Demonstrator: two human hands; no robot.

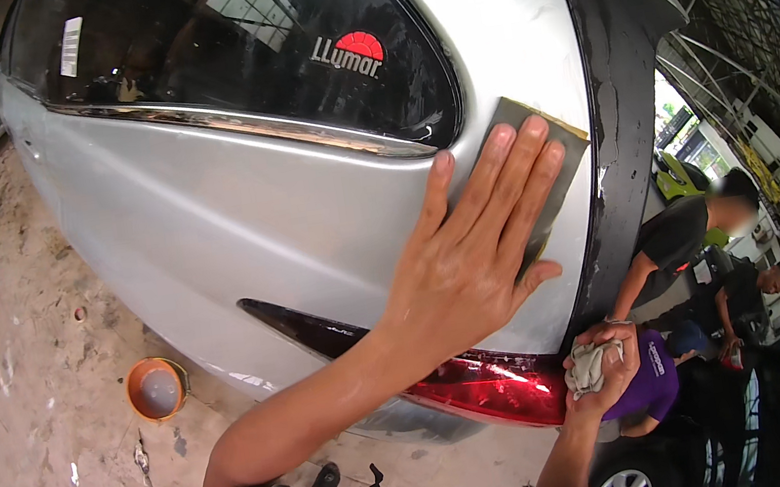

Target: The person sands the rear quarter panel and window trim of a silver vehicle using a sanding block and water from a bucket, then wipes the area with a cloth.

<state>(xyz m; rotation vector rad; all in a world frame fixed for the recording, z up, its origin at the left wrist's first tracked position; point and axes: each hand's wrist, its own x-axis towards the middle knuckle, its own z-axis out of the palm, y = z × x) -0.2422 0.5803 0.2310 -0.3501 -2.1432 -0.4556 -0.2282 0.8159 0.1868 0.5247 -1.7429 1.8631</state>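
My left hand [456,254] lies flat with straight fingers on a dark grey sandpaper sheet [516,113], pressing it against the silver car body panel [287,218] beside the rear side window [235,66]. The sheet shows above the fingertips and along the thumb side; the rest is under the hand. My little finger rests apart from the other fingers, near the window's corner. Lower right, my right hand [620,373] is closed around a crumpled pale cloth [592,365], beside the end of the red tail light [491,391].
An orange bucket [157,388] of cloudy liquid stands on the stained concrete floor [28,294] at left. Several people, one in a purple shirt [643,377], are beyond the car at right, near a dark vehicle [725,426]. A black trim strip [615,82] edges the silver panel.
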